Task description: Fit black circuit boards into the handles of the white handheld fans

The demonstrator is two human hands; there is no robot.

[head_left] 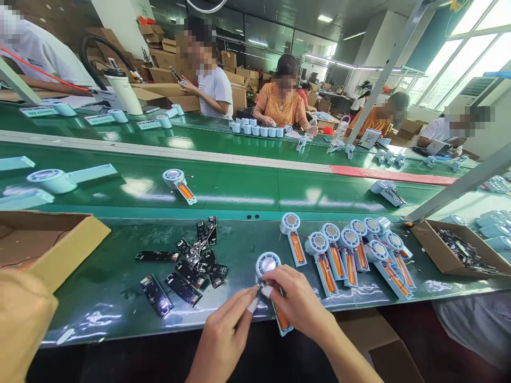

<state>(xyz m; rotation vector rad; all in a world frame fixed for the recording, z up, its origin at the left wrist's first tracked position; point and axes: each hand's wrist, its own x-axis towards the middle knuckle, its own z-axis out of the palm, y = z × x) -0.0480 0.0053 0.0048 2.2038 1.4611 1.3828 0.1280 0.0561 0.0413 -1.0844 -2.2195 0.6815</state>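
A light blue handheld fan body [268, 263] lies in front of me at the bench edge, its round head away from me. Its open handle, with an orange battery [282, 319] inside, sticks out under my right hand. My left hand [231, 327] and my right hand [298, 299] meet just below the fan head, thumbs and fingers pinched together. Something thin and small is between the fingertips; I cannot make out what. White finger cots cover some fingertips. Left of my hands is a loose pile of black circuit boards [190, 272]. Several similar open fan bodies [349, 244] lie to the right.
A cardboard box [75, 250] stands at the left, and a box of small dark parts [463, 250] at the right. Beyond runs a green conveyor belt [231, 189] carrying spaced fan bodies. Co-workers sit across it. A blurred beige shape [24, 324] intrudes at lower left.
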